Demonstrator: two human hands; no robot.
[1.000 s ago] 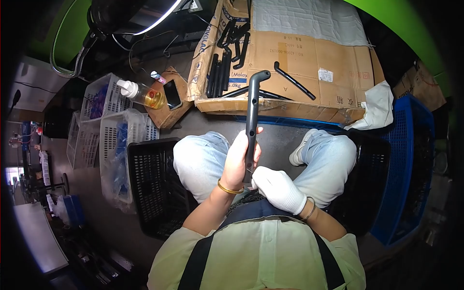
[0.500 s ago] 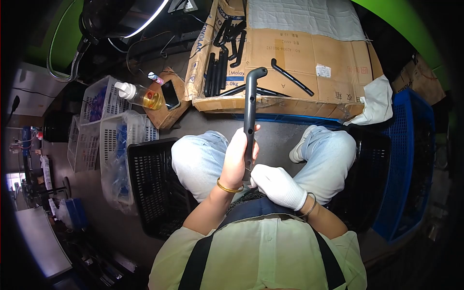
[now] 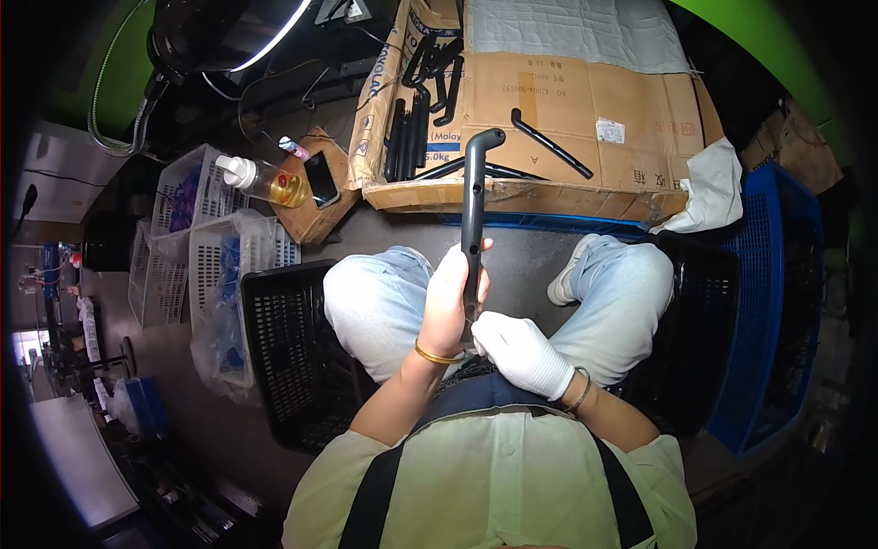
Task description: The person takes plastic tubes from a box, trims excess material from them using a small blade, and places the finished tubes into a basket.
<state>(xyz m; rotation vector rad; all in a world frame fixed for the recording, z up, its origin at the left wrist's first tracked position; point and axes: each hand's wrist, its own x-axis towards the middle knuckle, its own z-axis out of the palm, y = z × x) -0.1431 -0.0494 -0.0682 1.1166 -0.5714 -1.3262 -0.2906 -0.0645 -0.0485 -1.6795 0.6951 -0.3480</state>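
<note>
My bare left hand (image 3: 449, 297) is wrapped round a dark tube (image 3: 474, 197) that has a bent top end and holes along its side. The tube stands nearly upright in the view. At its lower end is my right hand (image 3: 519, 352) in a white glove, fingers pinched together; what they hold is too small or hidden to make out. Beyond the hands, a cardboard box (image 3: 567, 198) holds several black tubes (image 3: 419, 128), mostly at its left side. One bent tube (image 3: 552, 144) lies apart on the cardboard.
A pump bottle (image 3: 282, 186) and a phone (image 3: 322, 178) are on a small stand at the left. Black crates (image 3: 288, 348) flank my legs, with white crates (image 3: 217, 265) further left and a blue crate (image 3: 764, 302) at the right. A lamp hangs upper left.
The view has shifted slightly, and the tube appears a little further left than a second ago. Both hands keep the same hold.
</note>
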